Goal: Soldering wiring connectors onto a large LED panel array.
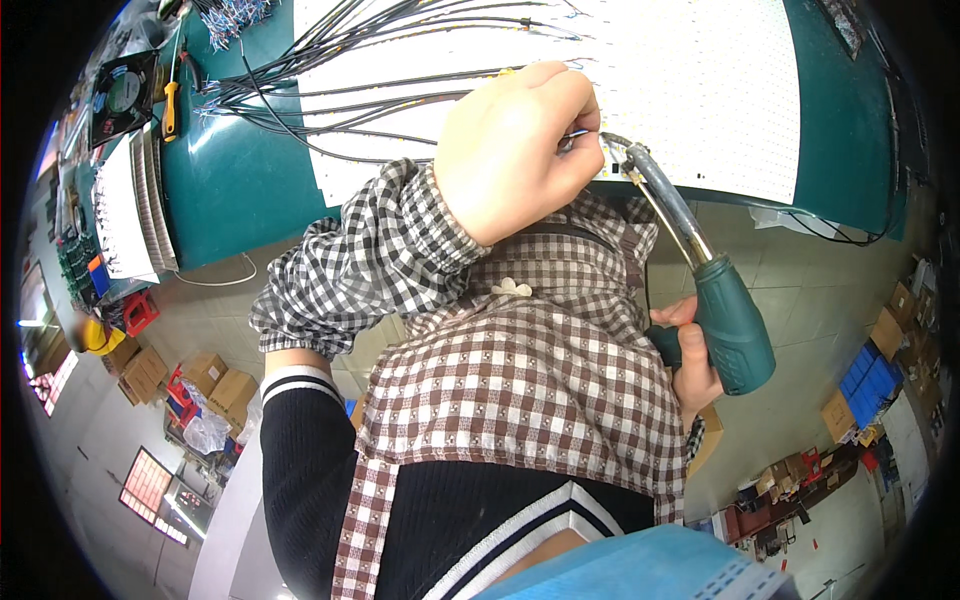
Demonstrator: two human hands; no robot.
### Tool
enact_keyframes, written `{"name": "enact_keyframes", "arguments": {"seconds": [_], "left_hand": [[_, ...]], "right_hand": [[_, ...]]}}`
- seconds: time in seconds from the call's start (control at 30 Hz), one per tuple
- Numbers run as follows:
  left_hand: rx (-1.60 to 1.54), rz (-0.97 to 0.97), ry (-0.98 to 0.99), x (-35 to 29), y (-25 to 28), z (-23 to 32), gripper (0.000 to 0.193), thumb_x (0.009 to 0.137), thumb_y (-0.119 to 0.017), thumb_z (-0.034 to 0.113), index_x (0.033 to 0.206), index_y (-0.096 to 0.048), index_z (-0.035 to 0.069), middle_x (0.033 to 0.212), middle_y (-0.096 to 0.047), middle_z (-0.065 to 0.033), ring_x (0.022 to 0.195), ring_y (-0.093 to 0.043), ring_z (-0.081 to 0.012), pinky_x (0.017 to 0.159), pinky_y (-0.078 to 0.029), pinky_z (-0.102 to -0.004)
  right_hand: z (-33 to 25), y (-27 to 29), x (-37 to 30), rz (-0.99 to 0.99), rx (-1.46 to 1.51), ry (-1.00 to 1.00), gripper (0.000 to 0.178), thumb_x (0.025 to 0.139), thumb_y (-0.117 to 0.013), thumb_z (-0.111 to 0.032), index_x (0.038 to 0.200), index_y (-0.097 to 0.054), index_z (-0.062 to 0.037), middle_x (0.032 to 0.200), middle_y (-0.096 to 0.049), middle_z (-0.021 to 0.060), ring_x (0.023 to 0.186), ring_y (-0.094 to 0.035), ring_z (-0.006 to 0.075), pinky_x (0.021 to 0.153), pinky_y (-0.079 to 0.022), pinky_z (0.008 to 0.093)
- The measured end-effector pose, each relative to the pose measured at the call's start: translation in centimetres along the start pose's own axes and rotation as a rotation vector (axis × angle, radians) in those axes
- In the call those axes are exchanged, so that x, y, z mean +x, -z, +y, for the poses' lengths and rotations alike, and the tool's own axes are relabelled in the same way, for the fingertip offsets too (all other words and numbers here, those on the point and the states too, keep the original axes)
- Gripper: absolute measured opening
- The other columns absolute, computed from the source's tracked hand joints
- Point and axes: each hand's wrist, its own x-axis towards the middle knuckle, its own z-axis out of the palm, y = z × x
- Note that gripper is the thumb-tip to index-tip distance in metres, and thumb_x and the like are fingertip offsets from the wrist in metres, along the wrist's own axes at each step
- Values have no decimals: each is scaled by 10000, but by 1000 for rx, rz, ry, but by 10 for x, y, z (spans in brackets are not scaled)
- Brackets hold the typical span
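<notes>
My left hand (515, 150) rests over the near edge of a white LED panel (710, 80), its thumb and fingers pinched on a thin wire (578, 133). Much of that wire is hidden by the fingers. Wrapped round the grip of a green soldering gun (735, 325) is my right hand (695, 372). The gun's metal tube slants up to the left, and its bent tip is at the panel's edge beside my left fingertips. Whether the tip touches the wire cannot be made out. Black cables (370, 112) with stripped ends fan across the panel, some passing under my left hand.
The panel lies on a green table (225, 190). At its left are a yellow-handled screwdriver (170, 110), a black fan (123, 97), a stack of white strips (130, 205) and a wire bundle (235, 18). Cardboard boxes (205, 375) stand on the floor behind.
</notes>
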Motion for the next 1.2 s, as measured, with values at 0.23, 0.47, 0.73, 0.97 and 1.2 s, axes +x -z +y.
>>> {"name": "enact_keyframes", "arguments": {"seconds": [0.23, 0.47, 0.73, 0.97, 1.2], "left_hand": [[-7, -9, 1, 0, -1, -1, 90, 696, -621, 58, 733, -541, 41, 690, -524, -66, 588, -538, -190, 525, -429, -293], [-9, -14, 2, -1, 0, 0, 88, 699, -620, 55, 734, -541, 37, 693, -527, -69, 583, -541, -191, 524, -431, -292], [25, -90, 31, -5, 14, 5, 130, 728, -656, 72, 826, -577, 41, 785, -553, -74, 681, -566, -207, 586, -448, -291], [134, -92, -339, -26, 37, 12, 255, 667, -699, 47, 900, -598, 64, 845, -567, -54, 768, -563, -227, 630, -450, -320], [393, -67, -357, -26, 22, -3, 181, 705, -664, 54, 845, -561, 103, 810, -557, -2, 720, -543, -177, 575, -403, -287]], "right_hand": [[1, -2, -1, 44, 38, 62, 272, 830, -568, -139, 889, -531, 124, 774, -565, 188, 660, -578, 246, 587, -542, 342], [0, 1, -1, 15, 34, 47, 277, 831, -559, -137, 894, -528, 131, 778, -565, 188, 667, -579, 250, 579, -543, 334], [-3, 6, -3, 66, 140, -37, 292, 815, -628, -134, 958, -542, 105, 826, -579, 167, 764, -587, 254, 659, -544, 358], [2, 10, 2, 110, 121, 9, 367, 843, -601, -196, 995, -522, 129, 834, -575, 189, 677, -591, 257, 586, -555, 356], [10, 16, -4, 150, 177, 65, 381, 843, -603, -201, 1022, -509, 121, 844, -584, 189, 665, -600, 248, 581, -547, 338]]}}
